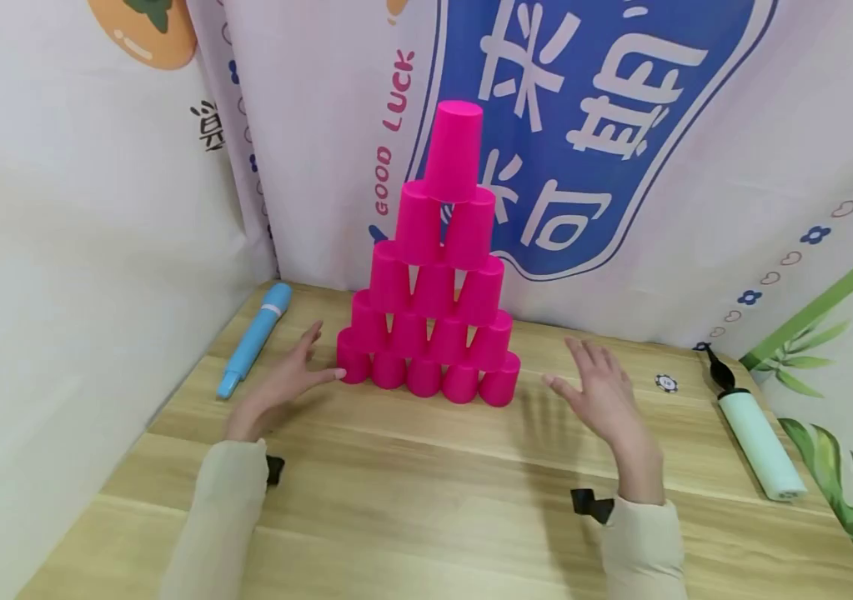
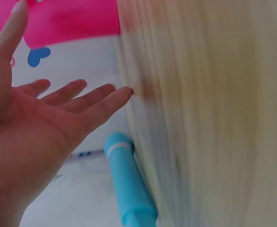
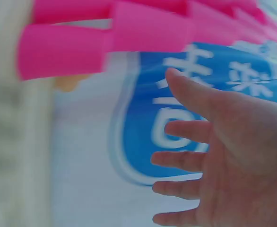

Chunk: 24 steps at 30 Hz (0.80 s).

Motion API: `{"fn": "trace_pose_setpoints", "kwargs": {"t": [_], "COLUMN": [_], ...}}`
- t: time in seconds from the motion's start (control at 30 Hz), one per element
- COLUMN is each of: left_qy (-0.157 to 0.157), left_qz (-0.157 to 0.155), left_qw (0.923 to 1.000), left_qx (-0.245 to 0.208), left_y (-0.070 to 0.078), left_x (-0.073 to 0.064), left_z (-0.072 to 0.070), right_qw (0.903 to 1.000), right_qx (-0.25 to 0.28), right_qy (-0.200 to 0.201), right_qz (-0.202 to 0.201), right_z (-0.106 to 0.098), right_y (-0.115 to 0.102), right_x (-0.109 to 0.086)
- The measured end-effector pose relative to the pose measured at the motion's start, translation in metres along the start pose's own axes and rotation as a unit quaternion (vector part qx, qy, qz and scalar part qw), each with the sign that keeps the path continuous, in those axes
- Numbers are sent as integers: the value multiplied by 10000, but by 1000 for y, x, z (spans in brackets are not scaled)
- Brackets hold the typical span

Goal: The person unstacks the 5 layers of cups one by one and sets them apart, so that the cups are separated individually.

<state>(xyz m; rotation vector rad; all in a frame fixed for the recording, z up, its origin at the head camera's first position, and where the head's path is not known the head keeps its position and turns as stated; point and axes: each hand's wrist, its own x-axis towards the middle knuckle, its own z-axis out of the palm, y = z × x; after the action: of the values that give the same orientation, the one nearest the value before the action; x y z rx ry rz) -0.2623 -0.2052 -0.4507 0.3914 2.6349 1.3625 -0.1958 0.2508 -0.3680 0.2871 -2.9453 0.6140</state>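
Note:
Bright pink cups (image 1: 434,292) stand upside down in a tall pyramid against the cloth backdrop, with a single cup (image 1: 454,154) on top. My left hand (image 1: 287,382) is beside the lower left of the stack, fingers extended and holding nothing. Its thumb is close to the bottom left cup (image 1: 353,358); whether they touch, I cannot tell. To the right of the stack, my right hand (image 1: 602,398) hovers above the table with its fingers spread, apart from the cups. In the right wrist view its palm (image 3: 245,170) is bare.
A blue air pump (image 1: 255,340) lies at the table's left edge, near my left hand. At the right edge lies a pale green pump (image 1: 760,442) with a black nozzle. A small round black-and-white chip (image 1: 666,382) sits on the wooden table (image 1: 426,500).

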Motion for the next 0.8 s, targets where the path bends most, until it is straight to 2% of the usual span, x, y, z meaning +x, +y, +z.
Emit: {"fn": "trace_pose_setpoints", "kwargs": {"t": [0.1,0.2,0.23,0.3,0.43,0.5,0.57,0.7,0.8], "left_qy": [-147,-237,-233,-197,-57,-4,61,177,253], "left_qz": [66,184,206,211,173,219,289,504,579], "left_qw": [9992,9974,9968,9962,9966,9970,9967,9957,9954], "left_qx": [-353,-656,-736,-827,-801,-743,-757,-764,-714], "left_y": [6,9,8,6,3,2,4,9,14], "left_x": [11,17,18,17,14,14,15,17,16], "left_z": [5,10,11,13,18,20,22,24,23], "right_qw": [9960,9832,9766,9581,9087,8968,8985,9199,9305], "right_qx": [213,732,1059,1769,3103,3361,3339,2986,2927], "right_qy": [698,1300,1456,1733,2086,2125,2068,1752,1422], "right_qz": [-513,-1049,-1180,-1436,-1856,-1943,-1961,-1840,-1679], "right_z": [-24,-45,-52,-66,-103,-122,-136,-148,-147], "right_y": [-13,-32,-41,-62,-117,-142,-160,-175,-178], "right_x": [0,11,16,28,47,56,66,98,120]}}
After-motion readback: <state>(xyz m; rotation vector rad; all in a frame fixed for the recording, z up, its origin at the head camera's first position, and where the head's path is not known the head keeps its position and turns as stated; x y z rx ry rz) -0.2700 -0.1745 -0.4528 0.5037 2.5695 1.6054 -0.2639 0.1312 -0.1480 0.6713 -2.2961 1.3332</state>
